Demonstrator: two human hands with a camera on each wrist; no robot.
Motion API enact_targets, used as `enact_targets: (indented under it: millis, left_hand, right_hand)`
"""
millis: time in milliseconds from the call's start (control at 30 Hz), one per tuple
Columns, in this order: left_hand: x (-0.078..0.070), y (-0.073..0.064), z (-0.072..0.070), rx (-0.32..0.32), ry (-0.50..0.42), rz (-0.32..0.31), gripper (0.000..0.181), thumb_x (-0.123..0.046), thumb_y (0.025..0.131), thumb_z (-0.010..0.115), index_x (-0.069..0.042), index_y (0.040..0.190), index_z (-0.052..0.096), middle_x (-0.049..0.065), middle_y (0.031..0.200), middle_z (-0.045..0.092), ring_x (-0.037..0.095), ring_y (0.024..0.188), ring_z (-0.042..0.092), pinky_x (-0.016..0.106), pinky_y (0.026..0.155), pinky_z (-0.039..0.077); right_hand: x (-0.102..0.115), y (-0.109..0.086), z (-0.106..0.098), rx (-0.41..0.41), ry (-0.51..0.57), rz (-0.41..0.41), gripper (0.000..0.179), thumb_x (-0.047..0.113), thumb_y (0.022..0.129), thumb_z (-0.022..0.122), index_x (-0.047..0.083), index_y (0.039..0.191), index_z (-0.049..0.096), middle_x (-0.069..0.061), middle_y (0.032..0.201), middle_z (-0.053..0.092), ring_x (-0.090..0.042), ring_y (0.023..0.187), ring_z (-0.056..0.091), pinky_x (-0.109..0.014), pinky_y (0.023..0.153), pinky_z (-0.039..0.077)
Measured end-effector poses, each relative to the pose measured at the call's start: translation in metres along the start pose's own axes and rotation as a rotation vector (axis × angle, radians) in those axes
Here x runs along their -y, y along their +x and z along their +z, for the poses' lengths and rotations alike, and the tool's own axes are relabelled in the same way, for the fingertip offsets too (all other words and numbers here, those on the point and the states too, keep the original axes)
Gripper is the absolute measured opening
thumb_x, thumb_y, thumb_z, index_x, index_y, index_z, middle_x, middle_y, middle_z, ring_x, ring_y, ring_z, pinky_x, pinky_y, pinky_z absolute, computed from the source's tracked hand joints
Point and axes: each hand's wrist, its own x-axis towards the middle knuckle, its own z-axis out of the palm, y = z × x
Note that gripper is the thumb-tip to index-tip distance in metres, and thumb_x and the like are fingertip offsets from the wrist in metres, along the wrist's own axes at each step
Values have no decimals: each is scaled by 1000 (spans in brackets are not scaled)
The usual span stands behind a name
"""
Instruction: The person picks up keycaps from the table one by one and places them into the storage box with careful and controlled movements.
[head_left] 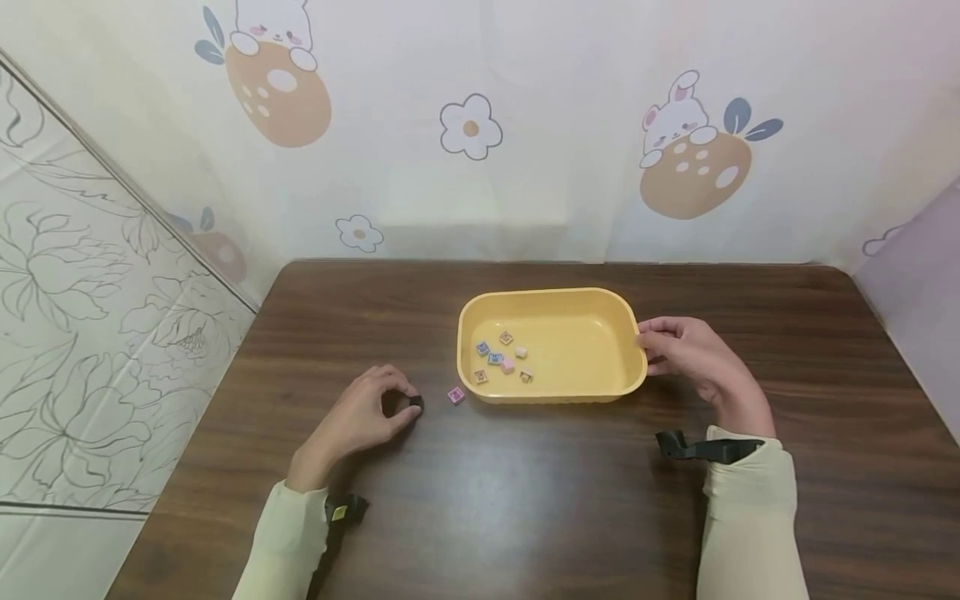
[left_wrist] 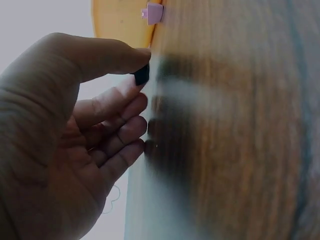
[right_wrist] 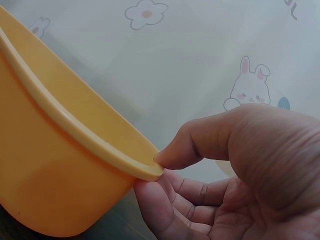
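My left hand (head_left: pixel 365 410) pinches a small black block (left_wrist: pixel 142 75) between thumb and forefinger, low at the wooden tabletop. Just right of it a small pink block (head_left: pixel 456 396) lies on the table, outside the yellow plastic tub (head_left: pixel 555 396). In the left wrist view that pink block (left_wrist: pixel 154 13) shows a stud on one face. My right hand (head_left: pixel 693 354) pinches the tub's right end, thumb over the rim (right_wrist: pixel 125 165) and fingers against the outside. Several small blocks, among them a blue block (head_left: pixel 482 348) and a pale pink block (head_left: pixel 507 365), lie loose in the tub's left half.
The dark wooden table (head_left: pixel 495 492) reaches back to a pale curtain (head_left: pixel 540 192) printed with rabbits and flowers. A panel with line-drawn flowers (head_left: pixel 67 333) stands on the left. Each wrist carries a dark strapped device.
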Motion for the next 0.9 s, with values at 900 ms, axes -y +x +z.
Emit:
enact_targets:
  millis: [900]
  left_hand:
    - [-13, 8, -11, -116, -61, 33, 19, -28, 90, 82, -21, 106, 77, -6, 112, 70, 20, 114, 65, 53, 105, 54]
  right_hand:
    - [-1, 0, 1, -1, 15, -19, 53, 27, 108, 59, -11, 144, 51, -7, 112, 68, -5, 84, 70, -26, 80, 64]
